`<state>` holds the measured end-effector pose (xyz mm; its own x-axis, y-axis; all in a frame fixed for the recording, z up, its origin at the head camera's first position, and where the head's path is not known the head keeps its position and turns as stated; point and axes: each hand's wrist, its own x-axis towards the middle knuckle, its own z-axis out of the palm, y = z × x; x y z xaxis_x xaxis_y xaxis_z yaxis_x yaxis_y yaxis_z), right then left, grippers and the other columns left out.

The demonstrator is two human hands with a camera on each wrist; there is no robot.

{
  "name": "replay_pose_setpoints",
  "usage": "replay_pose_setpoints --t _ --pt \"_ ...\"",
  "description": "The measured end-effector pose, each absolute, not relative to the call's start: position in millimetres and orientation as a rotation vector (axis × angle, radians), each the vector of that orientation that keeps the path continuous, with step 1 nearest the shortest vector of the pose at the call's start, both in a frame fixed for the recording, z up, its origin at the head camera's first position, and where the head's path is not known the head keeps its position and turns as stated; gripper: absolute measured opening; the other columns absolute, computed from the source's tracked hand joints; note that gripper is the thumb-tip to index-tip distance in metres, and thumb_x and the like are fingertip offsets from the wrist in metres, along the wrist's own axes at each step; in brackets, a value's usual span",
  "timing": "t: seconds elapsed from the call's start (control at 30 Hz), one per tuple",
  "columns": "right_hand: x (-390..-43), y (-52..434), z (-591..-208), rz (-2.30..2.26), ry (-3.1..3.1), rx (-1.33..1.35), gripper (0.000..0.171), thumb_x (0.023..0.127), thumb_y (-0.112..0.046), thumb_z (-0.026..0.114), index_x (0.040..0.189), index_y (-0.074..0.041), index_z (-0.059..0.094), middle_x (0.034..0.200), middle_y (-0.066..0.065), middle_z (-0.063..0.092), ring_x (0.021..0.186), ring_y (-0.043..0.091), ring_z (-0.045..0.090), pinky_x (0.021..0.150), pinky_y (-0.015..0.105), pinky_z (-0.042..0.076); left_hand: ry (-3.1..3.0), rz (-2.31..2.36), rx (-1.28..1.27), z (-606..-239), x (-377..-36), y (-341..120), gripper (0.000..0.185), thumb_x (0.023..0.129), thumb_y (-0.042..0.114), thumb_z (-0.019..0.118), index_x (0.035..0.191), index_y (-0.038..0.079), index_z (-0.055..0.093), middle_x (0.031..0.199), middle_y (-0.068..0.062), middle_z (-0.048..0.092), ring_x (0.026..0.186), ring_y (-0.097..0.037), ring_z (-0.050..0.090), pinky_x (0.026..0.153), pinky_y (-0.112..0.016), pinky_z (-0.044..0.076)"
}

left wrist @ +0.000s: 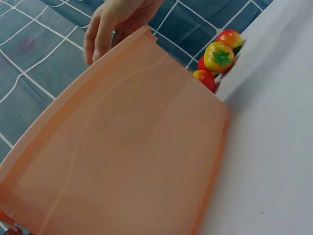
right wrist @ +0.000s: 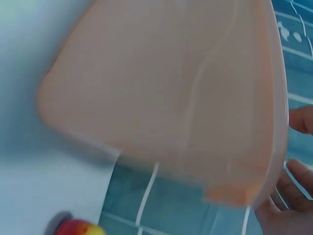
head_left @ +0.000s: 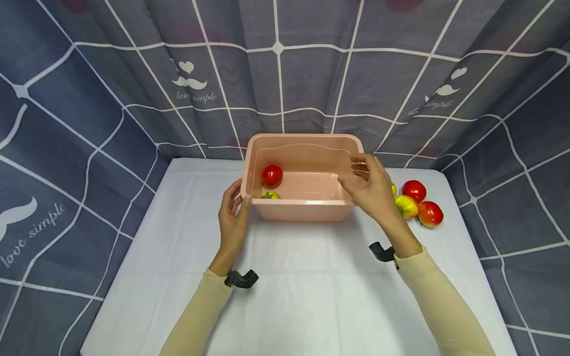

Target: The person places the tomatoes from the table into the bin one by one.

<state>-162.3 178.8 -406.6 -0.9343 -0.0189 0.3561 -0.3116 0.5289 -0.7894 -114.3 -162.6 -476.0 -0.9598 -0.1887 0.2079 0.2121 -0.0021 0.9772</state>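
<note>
My left hand [head_left: 231,220] grips the left end of a pink tub [head_left: 307,211] on the desk [head_left: 285,301], seemingly to steady it. My right hand [head_left: 373,192], holding nothing, hovers loosely over its right rim; red fruit [head_left: 272,176] lies inside.

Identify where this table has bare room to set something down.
Bare: the table in front of the box, between the sleeves, and the strip between the left hand and the table's left edge. Crowded: right of the box, where fruit clusters.
</note>
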Motion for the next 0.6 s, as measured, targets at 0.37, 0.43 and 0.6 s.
replay_pose_setpoints --t 0.37,0.43,0.6 --pt "-173.2 229.5 -431.4 1.411 -2.304 -0.045 0.045 0.101 -0.017 0.073 0.141 -0.003 0.059 0.14 0.014 0.062 0.131 0.032 0.063 0.119 0.049 0.055 -1.994 -2.025 -0.013 -475.3 -113.8 -164.3 0.055 0.108 0.013 0.066 0.159 0.021 0.049 0.16 -0.003 0.051 0.143 -0.031 0.058 0.11 -0.015 0.055" --pt "-177.0 236.9 -444.5 1.413 -2.313 -0.115 0.048 0.1 -0.018 0.074 0.142 -0.002 0.057 0.142 0.016 0.059 0.134 0.033 0.062 0.121 0.054 0.052 -1.984 -2.035 -0.017 -476.2 -113.6 -164.4 0.056 0.108 0.012 0.066 0.16 0.019 0.048 0.161 -0.005 0.05 0.143 -0.032 0.057 0.109 -0.014 0.056" --pt "-184.9 250.9 -473.8 1.378 -2.336 -0.247 0.056 0.097 -0.018 0.077 0.144 0.001 0.053 0.146 0.022 0.054 0.14 0.036 0.056 0.127 0.053 0.047 -1.98 -2.053 -0.039 -477.0 -113.8 -163.5 0.057 0.108 0.015 0.067 0.161 0.017 0.047 0.161 -0.004 0.049 0.142 -0.031 0.057 0.11 -0.016 0.056"
